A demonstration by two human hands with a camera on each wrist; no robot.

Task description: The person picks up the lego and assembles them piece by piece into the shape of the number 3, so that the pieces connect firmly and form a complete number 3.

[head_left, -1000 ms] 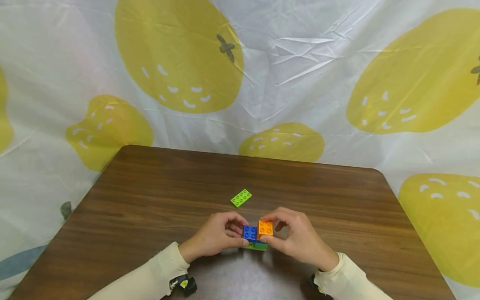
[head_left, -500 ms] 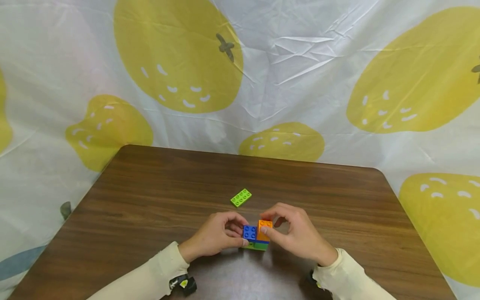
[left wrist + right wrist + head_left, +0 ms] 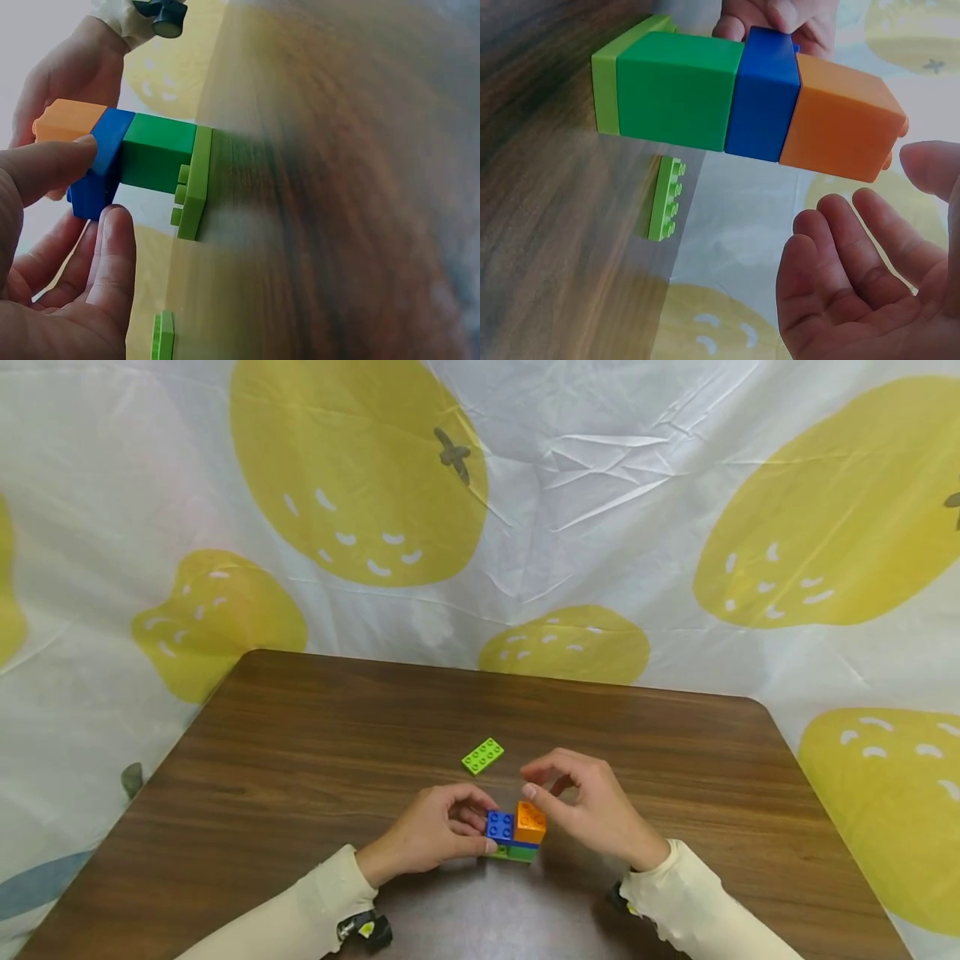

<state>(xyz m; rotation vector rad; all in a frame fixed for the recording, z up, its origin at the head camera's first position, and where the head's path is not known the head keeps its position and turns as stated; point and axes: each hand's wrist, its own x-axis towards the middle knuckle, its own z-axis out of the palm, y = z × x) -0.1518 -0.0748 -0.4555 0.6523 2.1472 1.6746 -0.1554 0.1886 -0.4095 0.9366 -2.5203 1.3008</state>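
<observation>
My left hand (image 3: 431, 831) pinches the blue brick (image 3: 500, 826) between thumb and fingers. That brick sits on a dark green brick (image 3: 159, 150), which stands on the right part of a lime green plate (image 3: 196, 191); the blue one overhangs the plate's bare studs. On the blue brick's right half rests an orange brick (image 3: 531, 822), its studs upward. Just above and to the right of it is my right hand (image 3: 592, 797), apart from the stack, with relaxed fingers and nothing in them. In the right wrist view a gap shows between the fingertips and the orange brick.
Behind the stack a second lime green plate (image 3: 482, 756) lies loose on the brown wooden table (image 3: 360, 718). A white cloth (image 3: 570, 552) printed with yellow fruit hangs behind the table and along its sides.
My right hand has let go of the orange brick and moved up and back from it. The orange brick stays on the blue one. The left hand keeps its place.
</observation>
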